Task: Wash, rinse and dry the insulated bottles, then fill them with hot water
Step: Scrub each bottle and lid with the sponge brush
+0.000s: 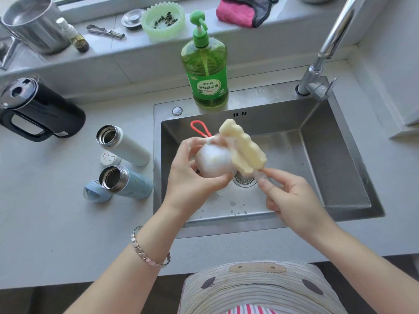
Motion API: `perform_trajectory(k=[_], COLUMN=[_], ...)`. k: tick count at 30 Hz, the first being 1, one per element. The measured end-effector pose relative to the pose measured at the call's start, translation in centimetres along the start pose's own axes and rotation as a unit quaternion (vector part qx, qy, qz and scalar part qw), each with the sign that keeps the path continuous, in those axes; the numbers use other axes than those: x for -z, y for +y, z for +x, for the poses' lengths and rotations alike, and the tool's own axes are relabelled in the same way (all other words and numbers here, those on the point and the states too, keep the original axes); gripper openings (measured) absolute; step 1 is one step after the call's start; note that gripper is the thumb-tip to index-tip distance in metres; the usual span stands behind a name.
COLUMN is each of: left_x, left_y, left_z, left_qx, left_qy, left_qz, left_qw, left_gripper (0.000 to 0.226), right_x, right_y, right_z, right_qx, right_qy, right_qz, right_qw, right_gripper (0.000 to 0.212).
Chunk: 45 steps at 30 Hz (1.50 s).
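Two open insulated bottles stand on the counter left of the sink: a white bottle [127, 147] with its white lid [109, 157] beside it, and a light blue bottle [128, 182] with its blue lid [96, 192] in front. Over the steel sink [335, 168] my left hand [190, 177] grips a white, foamy ball [213, 160] that has a red loop [200, 128]. A cream wavy sponge brush [243, 147] presses against that ball. My right hand [292, 198] pinches the brush's thin handle just below the sponge.
A green dish-soap pump bottle [208, 71] stands on the sink's back rim and the tap [326, 53] rises at the back right. A black kettle [43, 111] sits at the left. The sill holds a steel pot [31, 26], a green bowl [163, 19] and a pink cloth [238, 11].
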<state>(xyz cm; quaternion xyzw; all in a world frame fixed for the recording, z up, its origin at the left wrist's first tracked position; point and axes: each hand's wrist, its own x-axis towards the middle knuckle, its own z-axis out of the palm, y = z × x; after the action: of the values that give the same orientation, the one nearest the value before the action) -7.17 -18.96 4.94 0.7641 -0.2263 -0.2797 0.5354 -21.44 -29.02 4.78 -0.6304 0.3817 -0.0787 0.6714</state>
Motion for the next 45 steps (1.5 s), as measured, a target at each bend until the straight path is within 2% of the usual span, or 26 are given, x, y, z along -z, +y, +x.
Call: perform_trajectory(k=[5, 9, 14, 18, 21, 27, 30, 36, 39, 43, 45], left_x=[-0.1, -0.2, -0.1, -0.4, -0.4, -0.3, 0.0, -0.3, -0.2, -0.3, -0.1], left_y=[-0.6, -0.7, -0.9, -0.9, -0.6, -0.8, -1.0, -1.0, -0.5, -0.4, -0.2], left_z=[0.2, -0.2, 0.0, -0.5, -0.3, -0.7, -0.4, -0.8, -0.6, -0.5, -0.3], left_qx=[0.011, 0.017, 0.032, 0.042, 0.015, -0.011, -0.001, -0.043, -0.046, -0.047, -0.046], left_qy=[-0.005, -0.004, 0.034, 0.05, 0.045, -0.006, -0.005, -0.033, -0.023, -0.014, -0.005], left_qz=[-0.001, 0.002, -0.028, -0.045, -0.007, 0.093, 0.099, 0.138, 0.101, 0.131, 0.136], left_qw=[1.0, 1.0, 0.999, 0.997, 0.999, 0.996, 0.995, 0.989, 0.994, 0.99, 0.99], left_gripper=[0.054, 0.057, 0.059, 0.075, 0.083, 0.058, 0.053, 0.056, 0.057, 0.055, 0.053], right_x=[-0.3, 0.5, 0.3, 0.7, 0.1, 0.6, 0.4, 0.7, -0.1, 0.9, 0.7], right_y=[-0.2, 0.3, 0.6, 1.2, 0.8, 0.2, 0.1, 0.1, -0.2, -0.1, 0.0], right_z=[-0.9, 0.2, -1.4, -0.7, -1.7, -0.8, -1.6, -1.3, -2.3, -1.6, -2.5], right_qx=[0.018, 0.006, 0.018, -0.006, 0.037, 0.034, 0.045, 0.053, 0.055, 0.075, 0.08], right_qy=[-0.015, 0.007, -0.01, 0.011, 0.005, 0.013, -0.011, 0.006, -0.031, 0.025, 0.0], right_qz=[-0.01, -0.024, -0.025, -0.048, -0.052, -0.068, -0.08, -0.139, -0.183, -0.25, -0.281], right_qw=[1.0, 1.0, 0.999, 0.999, 0.998, 0.997, 0.996, 0.989, 0.981, 0.965, 0.956], right_gripper=[0.022, 0.023, 0.019, 0.027, 0.027, 0.034, 0.026, 0.024, 0.022, 0.017, 0.019])
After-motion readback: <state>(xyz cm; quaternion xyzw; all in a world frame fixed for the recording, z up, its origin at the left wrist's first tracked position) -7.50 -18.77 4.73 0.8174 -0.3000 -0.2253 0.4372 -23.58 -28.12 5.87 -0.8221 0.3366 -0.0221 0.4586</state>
